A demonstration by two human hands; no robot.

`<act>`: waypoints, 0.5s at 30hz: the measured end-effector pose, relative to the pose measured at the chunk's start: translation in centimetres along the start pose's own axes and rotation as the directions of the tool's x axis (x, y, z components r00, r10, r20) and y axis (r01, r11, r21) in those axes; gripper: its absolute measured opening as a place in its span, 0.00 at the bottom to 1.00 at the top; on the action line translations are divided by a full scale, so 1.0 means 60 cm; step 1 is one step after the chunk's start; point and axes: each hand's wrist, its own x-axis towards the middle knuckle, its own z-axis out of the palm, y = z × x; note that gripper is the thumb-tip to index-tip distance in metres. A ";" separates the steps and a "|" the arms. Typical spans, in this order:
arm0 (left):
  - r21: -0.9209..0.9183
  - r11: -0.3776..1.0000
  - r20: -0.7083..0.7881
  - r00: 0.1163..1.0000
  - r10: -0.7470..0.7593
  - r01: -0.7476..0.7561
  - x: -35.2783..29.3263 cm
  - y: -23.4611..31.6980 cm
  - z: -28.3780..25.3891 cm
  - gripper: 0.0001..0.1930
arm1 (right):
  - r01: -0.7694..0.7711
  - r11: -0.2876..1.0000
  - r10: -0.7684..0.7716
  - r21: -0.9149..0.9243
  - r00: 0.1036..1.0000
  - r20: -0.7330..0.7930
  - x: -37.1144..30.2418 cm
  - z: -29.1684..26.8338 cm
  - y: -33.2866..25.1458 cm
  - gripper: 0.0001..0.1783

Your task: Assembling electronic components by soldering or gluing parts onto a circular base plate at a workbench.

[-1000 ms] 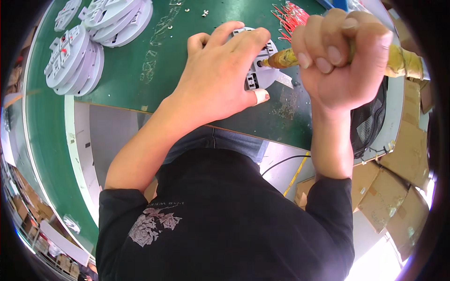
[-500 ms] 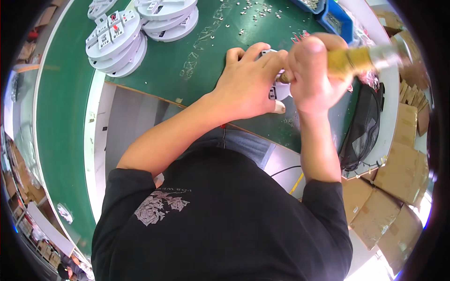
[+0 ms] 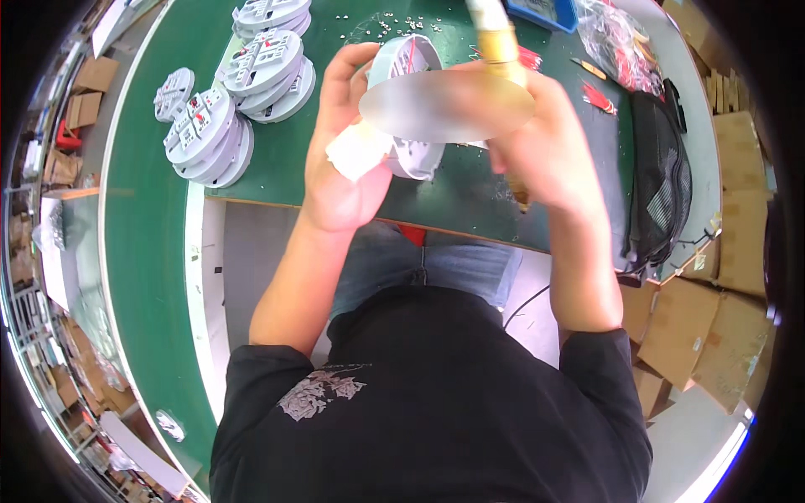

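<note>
My left hand (image 3: 335, 193) is wrapped round a round, pale grey plastic housing (image 3: 417, 161), which is tilted up on edge above the green table. A bright white patch covers its thumb. In my right hand (image 3: 558, 155) is a yellow-handled screwdriver (image 3: 501, 46), its pale end up and away from me and its tip down below the fist. The tip stands apart from the housing. A blurred oval hides the housing's middle and some fingers of both hands.
Stacked round housings (image 3: 201, 138) stand at the left on the green table (image 3: 335, 159). Small metal parts (image 3: 402, 27) lie at the back, near a blue bin (image 3: 545, 12). Red wires (image 3: 597, 99), a clear plastic bag (image 3: 616, 46) and a black mesh bag (image 3: 658, 180) lie at the right.
My left hand has lifted and tilted the housing from the tabletop and moved left. The screwdriver has come away from it and swung from lying sideways to nearly upright.
</note>
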 end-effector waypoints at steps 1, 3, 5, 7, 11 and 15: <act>0.013 1.000 0.016 1.000 -0.016 0.016 0.000 -0.003 0.006 0.39 | -0.015 1.000 0.014 0.011 0.997 0.071 0.000 0.006 0.007 0.13; 0.138 0.990 0.042 0.999 0.011 -0.017 -0.007 -0.009 0.011 0.38 | 0.014 0.998 -0.015 0.067 1.000 0.018 -0.001 0.020 0.005 0.12; 0.208 0.978 0.070 0.998 0.007 -0.021 -0.012 -0.009 0.009 0.37 | 0.079 0.990 -0.071 0.116 0.995 -0.065 -0.002 0.031 0.004 0.12; 0.247 0.969 0.066 0.998 0.015 -0.031 -0.014 -0.009 0.008 0.37 | 0.089 0.981 -0.076 0.173 0.994 -0.082 -0.008 0.042 0.009 0.11; 0.266 0.964 0.034 0.999 -0.013 0.004 -0.018 -0.011 0.010 0.38 | 0.138 0.949 -0.108 0.283 0.987 -0.120 -0.009 0.061 0.022 0.08; 0.054 0.997 -0.036 0.998 -0.051 0.053 -0.026 -0.004 0.011 0.35 | 0.179 0.912 -0.134 0.370 0.980 -0.144 -0.016 0.076 0.029 0.06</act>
